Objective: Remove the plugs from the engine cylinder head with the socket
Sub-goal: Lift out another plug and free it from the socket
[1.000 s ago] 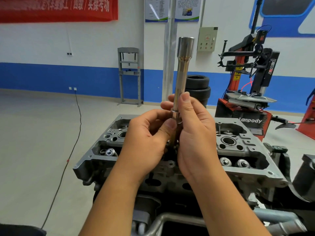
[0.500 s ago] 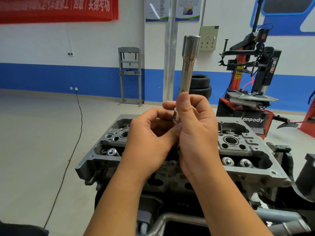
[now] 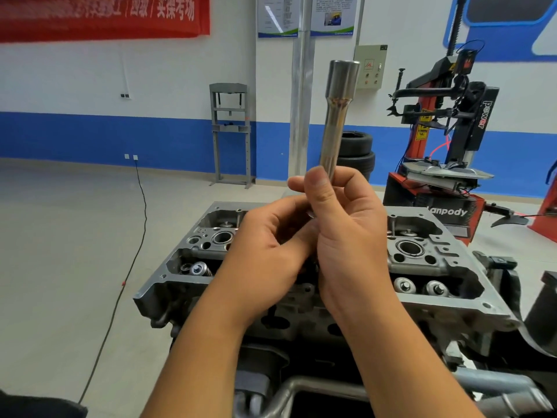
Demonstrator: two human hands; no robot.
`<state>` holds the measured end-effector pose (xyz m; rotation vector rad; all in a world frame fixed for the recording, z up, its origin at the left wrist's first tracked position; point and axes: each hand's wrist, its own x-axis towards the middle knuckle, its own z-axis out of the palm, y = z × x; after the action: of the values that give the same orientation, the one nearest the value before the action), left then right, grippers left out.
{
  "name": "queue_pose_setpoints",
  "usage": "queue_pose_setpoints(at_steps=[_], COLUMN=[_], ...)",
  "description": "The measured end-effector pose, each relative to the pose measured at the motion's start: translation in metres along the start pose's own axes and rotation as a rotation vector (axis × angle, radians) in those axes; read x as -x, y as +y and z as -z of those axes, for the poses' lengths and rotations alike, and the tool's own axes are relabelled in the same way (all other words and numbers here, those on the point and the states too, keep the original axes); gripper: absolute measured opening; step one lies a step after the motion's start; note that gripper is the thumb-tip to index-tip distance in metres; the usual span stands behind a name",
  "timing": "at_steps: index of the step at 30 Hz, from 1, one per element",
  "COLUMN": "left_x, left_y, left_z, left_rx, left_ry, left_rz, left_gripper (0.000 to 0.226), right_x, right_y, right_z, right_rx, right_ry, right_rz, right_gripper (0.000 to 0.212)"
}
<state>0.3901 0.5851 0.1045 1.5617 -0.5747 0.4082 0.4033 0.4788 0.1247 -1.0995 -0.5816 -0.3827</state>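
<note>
A long chrome socket [image 3: 334,122] stands nearly upright above the grey engine cylinder head [image 3: 446,273]. My right hand [image 3: 346,233] grips the socket's lower shaft, thumb along its front. My left hand [image 3: 265,257] has its fingers curled at the socket's bottom end, where something is hidden between the two hands; I cannot tell whether it pinches a plug. Both hands hover over the middle of the head and hide that part. Open round bores [image 3: 223,237] and valve springs [image 3: 199,269] show at either side.
A tyre changer machine [image 3: 446,140] stands at the back right beside stacked tyres [image 3: 357,152]. A grey press frame [image 3: 230,134] is by the blue-striped wall. A black cable [image 3: 132,245] runs across the floor on the left. Metal pipes [image 3: 301,387] lie below the head.
The socket has tilted a little to the right and its lower ring has sunk behind my right thumb. My left-hand fingers have shifted at its bottom end.
</note>
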Motion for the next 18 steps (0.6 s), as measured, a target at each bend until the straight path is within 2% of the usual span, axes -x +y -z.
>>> queue_pose_setpoints(at_steps=[2,8,10,13,15,18], left_x=[0.0004,-0.0012,-0.0011,0.0006,0.0008,0.0005], left_y=[0.0014,-0.0043,-0.0040,-0.0010,-0.0006,-0.0024], left_z=[0.0028,-0.0028,-0.0018,0.0016,0.0021,0.0000], left_rx=[0.036,-0.070,-0.112,-0.013,0.045,0.004], left_ry=[-0.022,0.165,0.138,-0.001,0.028,0.116], left_rz=[0.029,-0.038,-0.061,-0.023,0.014,-0.009], left_gripper=[0.027,0.019,0.020,0.025,0.024,0.017], right_x=[-0.0002,-0.0007,-0.0001,-0.0001,-0.0007,-0.0017], right_y=[0.0007,0.0022,0.0010,0.0010,0.0024,0.0031], right_z=[0.0008,-0.0012,-0.0016,-0.0013,0.0001,0.0011], right_rx=[0.005,-0.018,0.011,0.024,0.018,-0.012], right_ry=[0.005,0.018,0.031,0.025,0.037,0.047], right_rz=[0.010,-0.015,0.001,0.026,0.012,-0.019], right_gripper=[0.020,0.028,0.031,0.019,0.025,0.027])
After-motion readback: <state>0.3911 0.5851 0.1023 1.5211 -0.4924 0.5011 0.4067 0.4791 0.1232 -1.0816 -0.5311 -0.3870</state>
